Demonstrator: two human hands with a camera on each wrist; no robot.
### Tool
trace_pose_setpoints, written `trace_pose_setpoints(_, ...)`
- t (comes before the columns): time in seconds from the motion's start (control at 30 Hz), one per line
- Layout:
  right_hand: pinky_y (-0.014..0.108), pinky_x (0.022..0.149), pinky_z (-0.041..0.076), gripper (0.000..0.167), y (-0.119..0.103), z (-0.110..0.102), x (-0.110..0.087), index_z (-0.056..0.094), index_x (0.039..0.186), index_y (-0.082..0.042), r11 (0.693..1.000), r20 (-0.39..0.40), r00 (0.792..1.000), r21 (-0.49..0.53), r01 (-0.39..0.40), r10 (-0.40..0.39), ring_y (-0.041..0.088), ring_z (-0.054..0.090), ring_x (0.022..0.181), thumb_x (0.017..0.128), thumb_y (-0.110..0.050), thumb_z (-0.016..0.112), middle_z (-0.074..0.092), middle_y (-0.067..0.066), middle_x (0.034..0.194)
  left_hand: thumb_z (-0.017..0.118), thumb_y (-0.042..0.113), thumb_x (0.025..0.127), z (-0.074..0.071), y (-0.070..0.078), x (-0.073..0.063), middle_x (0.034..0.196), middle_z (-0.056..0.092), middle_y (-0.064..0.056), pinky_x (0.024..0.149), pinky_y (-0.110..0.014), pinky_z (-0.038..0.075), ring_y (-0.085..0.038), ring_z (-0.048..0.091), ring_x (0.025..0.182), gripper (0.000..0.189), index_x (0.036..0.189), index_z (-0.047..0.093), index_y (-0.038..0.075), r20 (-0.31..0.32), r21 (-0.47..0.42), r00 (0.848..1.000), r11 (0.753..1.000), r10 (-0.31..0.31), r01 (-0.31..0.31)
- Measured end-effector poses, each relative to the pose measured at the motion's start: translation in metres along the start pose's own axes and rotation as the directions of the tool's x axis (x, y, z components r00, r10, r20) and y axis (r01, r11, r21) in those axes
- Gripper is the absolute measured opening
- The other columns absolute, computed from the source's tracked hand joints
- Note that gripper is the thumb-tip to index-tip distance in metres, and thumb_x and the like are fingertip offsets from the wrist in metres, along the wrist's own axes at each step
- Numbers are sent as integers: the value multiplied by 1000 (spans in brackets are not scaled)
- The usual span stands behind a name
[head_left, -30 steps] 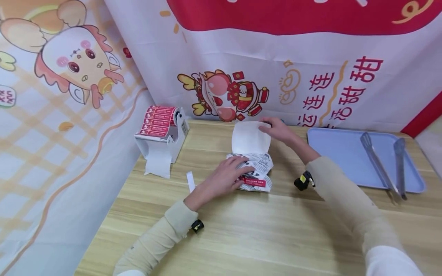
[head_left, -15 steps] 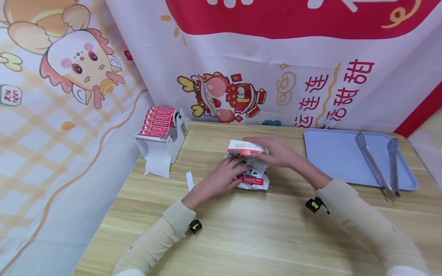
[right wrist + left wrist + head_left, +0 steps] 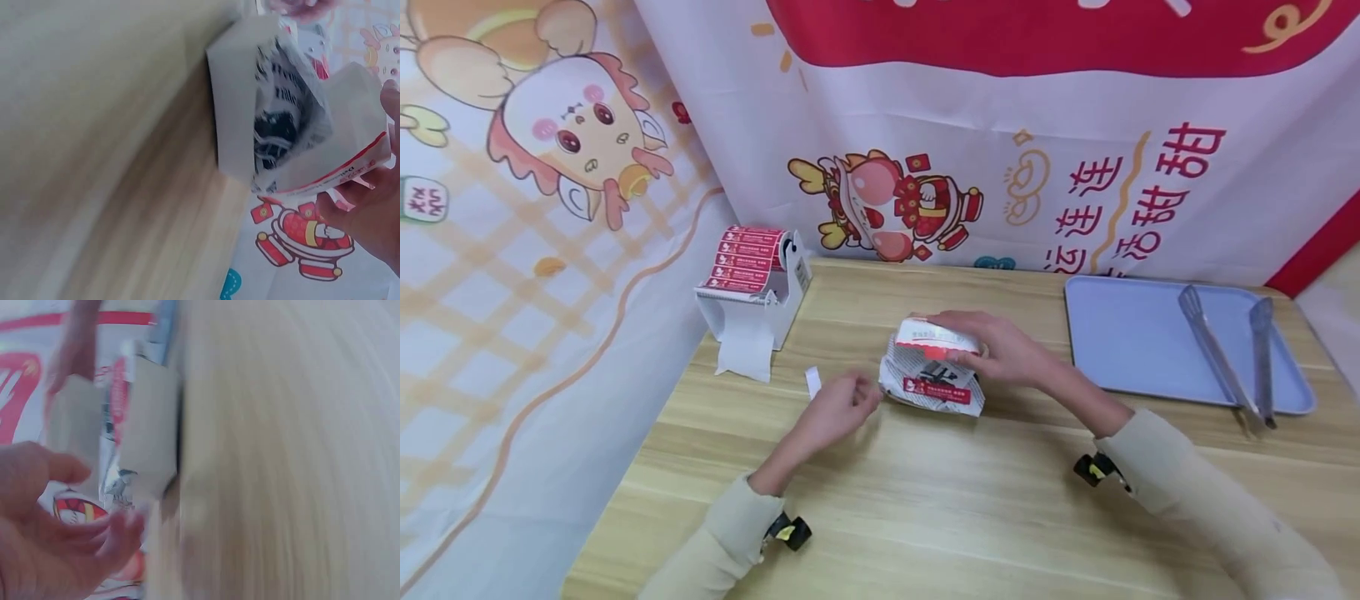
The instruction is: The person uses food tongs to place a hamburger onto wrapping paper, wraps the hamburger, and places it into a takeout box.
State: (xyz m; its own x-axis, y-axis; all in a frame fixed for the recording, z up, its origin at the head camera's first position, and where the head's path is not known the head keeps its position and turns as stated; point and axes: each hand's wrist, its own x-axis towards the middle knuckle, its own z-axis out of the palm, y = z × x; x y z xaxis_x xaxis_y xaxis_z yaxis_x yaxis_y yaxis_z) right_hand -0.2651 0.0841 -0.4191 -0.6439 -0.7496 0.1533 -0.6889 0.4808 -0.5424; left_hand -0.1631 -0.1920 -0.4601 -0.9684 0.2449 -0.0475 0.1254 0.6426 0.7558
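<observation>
A white paper clamshell box stands on the table with its lid half lowered. Inside lies a packet in newsprint-patterned paper, with a red label on it. My right hand grips the lid, its thumb and fingers on either side of it, as the right wrist view shows. The box's lower part rests on the tabletop. My left hand is just left of the box, fingers loosely bent and holding nothing. The left wrist view is blurred, with the box side beyond the fingertips.
A label dispenser with a roll of red stickers stands at the back left. A small white paper strip lies near my left hand. On the right are a blue tray and metal tongs.
My right hand has swung the lid forward and down over the packet. My left hand has come off the packet and moved left. The label on the packet shows more fully.
</observation>
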Motion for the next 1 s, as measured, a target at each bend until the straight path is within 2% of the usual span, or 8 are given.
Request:
trace_pose_setpoints(0.07, 58, 113, 38, 58, -1, 4, -4, 45, 150, -26, 1000, -3, 1000, -21, 5, -5, 33, 45, 140, 96, -35, 65, 47, 11, 153, 55, 19, 101, 5, -1, 1, 97, 72, -21, 74, -33, 60, -24, 71, 81, 33, 115, 61, -10, 175, -253, 981, 960, -80, 123)
trace_pose_setpoints(0.1, 58, 112, 38, 58, -2, 6, -6, 45, 151, -25, 999, -4, 1000, -33, 7, -7, 34, 45, 140, 97, -34, 65, 47, 12, 153, 51, 20, 103, 9, -1, 3, 99, 72, -23, 76, -33, 61, -24, 73, 81, 35, 116, 60, -12, 265, -371, 958, 906, -110, 207)
trace_pose_setpoints(0.17, 56, 112, 39, 57, -3, 11, -8, 45, 150, -26, 998, -10, 1000, -56, 7, -8, 34, 45, 140, 97, -33, 64, 46, 13, 154, 46, 23, 106, 18, -1, 7, 106, 72, -25, 79, -31, 61, -24, 75, 84, 42, 121, 56, -15, 395, -554, 907, 749, -147, 363)
trace_pose_setpoints(0.27, 55, 113, 39, 56, -4, 17, -10, 47, 149, -29, 995, -26, 999, -100, 23, -26, 33, 45, 139, 96, -35, 65, 47, 12, 153, 46, 26, 106, 35, 1, 12, 112, 70, -26, 82, -27, 60, -24, 75, 88, 46, 130, 51, -14, 452, -709, 868, 506, -208, 491)
trace_pose_setpoints(0.37, 56, 110, 41, 56, -5, 22, -10, 48, 148, -31, 983, -45, 997, -174, 48, -57, 33, 47, 137, 95, -40, 65, 48, 11, 152, 45, 24, 106, 48, 3, 15, 111, 71, -25, 82, -27, 60, -25, 75, 89, 43, 134, 50, -9, 427, -776, 867, 389, -257, 498)
trace_pose_setpoints(0.47, 57, 105, 41, 57, -5, 29, -11, 45, 149, -36, 966, -31, 998, -255, 48, -58, 32, 43, 135, 95, -46, 63, 45, 10, 152, 44, 20, 107, 56, 4, 16, 110, 72, -25, 85, -28, 59, -27, 75, 93, 39, 137, 49, -5, 393, -807, 870, 341, -297, 482)
trace_pose_setpoints(0.63, 58, 100, 35, 62, -7, 41, -11, 31, 152, -49, 935, 28, 999, -351, 50, -43, 34, 31, 134, 96, -48, 58, 35, 11, 153, 41, 14, 107, 60, 6, 17, 111, 72, -25, 90, -29, 57, -27, 74, 98, 38, 140, 47, -5, 370, -833, 878, 310, -304, 459)
trace_pose_setpoints(1.0, 65, 105, 28, 60, -5, 60, -12, 27, 152, -53, 929, 60, 998, -367, 43, -22, 38, 16, 148, 99, -44, 55, 19, 8, 166, 39, 16, 108, 65, 7, 17, 117, 69, -26, 91, -25, 56, -23, 74, 100, 40, 131, 52, -13, 314, -848, 897, 333, -312, 412)
